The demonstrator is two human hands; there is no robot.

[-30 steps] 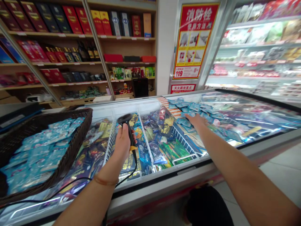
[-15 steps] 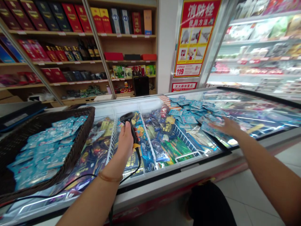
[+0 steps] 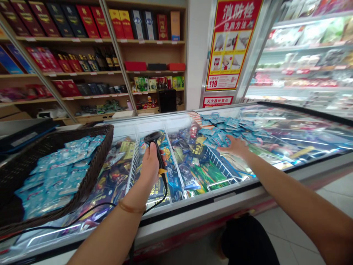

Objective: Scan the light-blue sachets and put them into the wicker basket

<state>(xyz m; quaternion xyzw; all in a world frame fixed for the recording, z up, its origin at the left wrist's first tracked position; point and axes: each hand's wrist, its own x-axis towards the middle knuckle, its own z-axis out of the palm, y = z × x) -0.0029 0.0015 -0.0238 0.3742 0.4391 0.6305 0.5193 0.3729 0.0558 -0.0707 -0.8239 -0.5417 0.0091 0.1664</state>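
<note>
My left hand [image 3: 151, 160] is wrapped round the handle of a black barcode scanner [image 3: 154, 141] with a yellow tip at its base, held above the freezer baskets. Its black cord [image 3: 164, 191] loops down and away to the left. My right hand [image 3: 235, 146] reaches over the freezer with fingers spread, at the near edge of a pile of small blue packets [image 3: 234, 127] on the glass. Whether its fingertips touch a packet I cannot tell. On the left, a dark woven basket [image 3: 106, 147] holds many more blue packets [image 3: 60, 169].
The chest freezer [image 3: 220, 198] holds bagged frozen goods in white wire baskets [image 3: 176, 165]. Behind stand wooden shelves [image 3: 154, 46] with boxes and bottles. A red and yellow poster [image 3: 231, 44] hangs beside a lit cooler [image 3: 306, 59]. My dark-clothed leg [image 3: 248, 239] is below the freezer edge.
My right hand has moved left along the glass, from the right part of the packet pile to its near left edge. Blue packets that lay under it have shifted. My left hand keeps the scanner.
</note>
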